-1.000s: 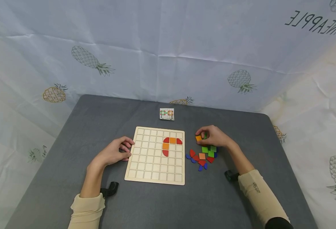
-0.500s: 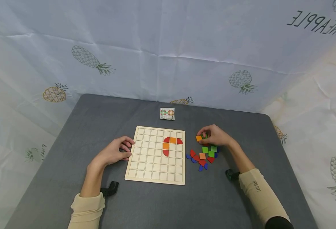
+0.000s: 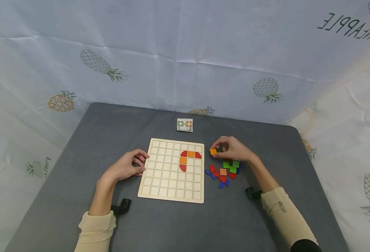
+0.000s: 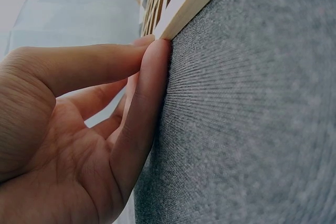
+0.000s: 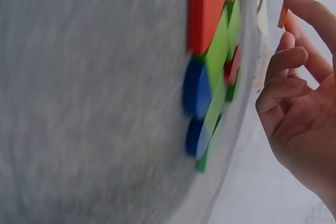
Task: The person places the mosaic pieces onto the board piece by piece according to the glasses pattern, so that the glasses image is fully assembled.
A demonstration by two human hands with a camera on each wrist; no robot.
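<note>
Dark grey woven surface (image 3: 175, 224) carries pale wooden grid board (image 3: 162, 174). Hands: left (image 3: 126, 166) relaxed, fingertips touching board's left edge; light steadying should suffice. Right (image 3: 234, 148) pinches orange square tile (image 3: 213, 151), right of board; best carried level, edges aligned with grid.

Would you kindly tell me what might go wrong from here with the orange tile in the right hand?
The right hand only pinches the orange tile, so it might slip free and drop. Loose pieces lie close to that hand, so a low sweep could scatter them. The left hand touches the wooden board at its edge; a nudge there might shift it.
</note>
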